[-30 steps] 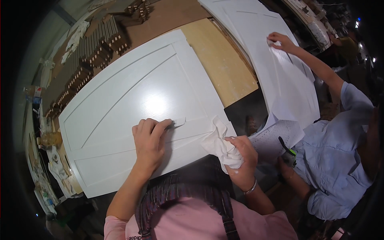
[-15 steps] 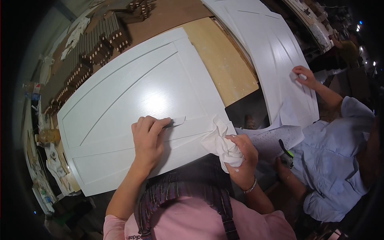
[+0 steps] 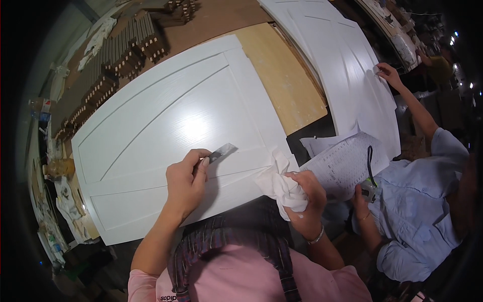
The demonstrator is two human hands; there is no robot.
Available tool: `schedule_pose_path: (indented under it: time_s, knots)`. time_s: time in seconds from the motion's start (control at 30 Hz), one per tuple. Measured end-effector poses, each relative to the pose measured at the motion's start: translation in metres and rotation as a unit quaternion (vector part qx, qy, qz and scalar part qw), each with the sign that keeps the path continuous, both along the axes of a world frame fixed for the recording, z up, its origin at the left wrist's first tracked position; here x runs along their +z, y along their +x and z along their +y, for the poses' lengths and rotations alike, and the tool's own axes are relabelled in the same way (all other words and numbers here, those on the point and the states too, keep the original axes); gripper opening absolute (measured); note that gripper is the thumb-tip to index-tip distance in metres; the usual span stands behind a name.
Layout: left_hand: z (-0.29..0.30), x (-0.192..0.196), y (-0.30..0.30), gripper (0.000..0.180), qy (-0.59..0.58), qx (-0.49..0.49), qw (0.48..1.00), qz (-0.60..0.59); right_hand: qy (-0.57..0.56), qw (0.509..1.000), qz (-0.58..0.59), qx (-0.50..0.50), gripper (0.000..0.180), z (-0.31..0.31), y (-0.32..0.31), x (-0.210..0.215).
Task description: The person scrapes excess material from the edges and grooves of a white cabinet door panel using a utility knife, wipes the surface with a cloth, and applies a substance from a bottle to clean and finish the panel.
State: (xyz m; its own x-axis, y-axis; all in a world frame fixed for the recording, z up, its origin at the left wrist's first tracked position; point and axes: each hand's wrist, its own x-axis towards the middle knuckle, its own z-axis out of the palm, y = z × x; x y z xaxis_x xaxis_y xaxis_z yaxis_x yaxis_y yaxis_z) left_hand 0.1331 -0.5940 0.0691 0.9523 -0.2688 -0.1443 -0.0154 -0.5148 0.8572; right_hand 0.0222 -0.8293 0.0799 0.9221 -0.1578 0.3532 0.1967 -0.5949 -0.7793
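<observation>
Over the white grooved panel [image 3: 151,136], your left hand [image 3: 185,182] is pinching a thin grey blade [image 3: 224,150] while your right hand [image 3: 311,197] is clutching a crumpled white cloth [image 3: 282,182] at the panel's near right corner, a low blade angle probably sparing the face from scratches.

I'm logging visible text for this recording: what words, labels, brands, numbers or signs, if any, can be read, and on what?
Pink fabric shirt: small dark lettering at the picture's lower edge, not copied here.
White printed paper sheets, right of the white crumpled cloth: rows of print, too small to read.
Clear plastic bottle with red-and-white label, far left: too small and blurred to read.
Large white grooved panel: no text visible.
</observation>
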Motion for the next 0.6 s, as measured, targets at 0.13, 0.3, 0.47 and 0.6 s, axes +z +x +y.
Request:
schedule_pose_path:
  time_s: [0.13, 0.3, 0.47, 0.6]
  knots:
    - [-0.001, 0.007, 0.000, 0.016, -0.100, 0.012, 0.987, 0.126, 0.005, 1.000, 0.013, 0.011, 0.049, 0.001, -0.001, 0.000]
    - [0.000, 0.004, 0.003, 0.017, -0.127, 0.037, 0.971, 0.198, 0.038, 0.999, 0.032, 0.013, 0.047, 0.002, -0.001, -0.007]
    - [0.002, 0.007, 0.012, 0.018, -0.124, 0.023, 0.971, 0.201, 0.064, 0.995, 0.069, 0.015, 0.046, 0.003, -0.003, -0.007]
    - [0.006, 0.010, 0.038, 0.020, -0.108, -0.031, 0.977, 0.182, 0.048, 0.994, 0.090, 0.048, 0.046, 0.003, -0.001, -0.007]
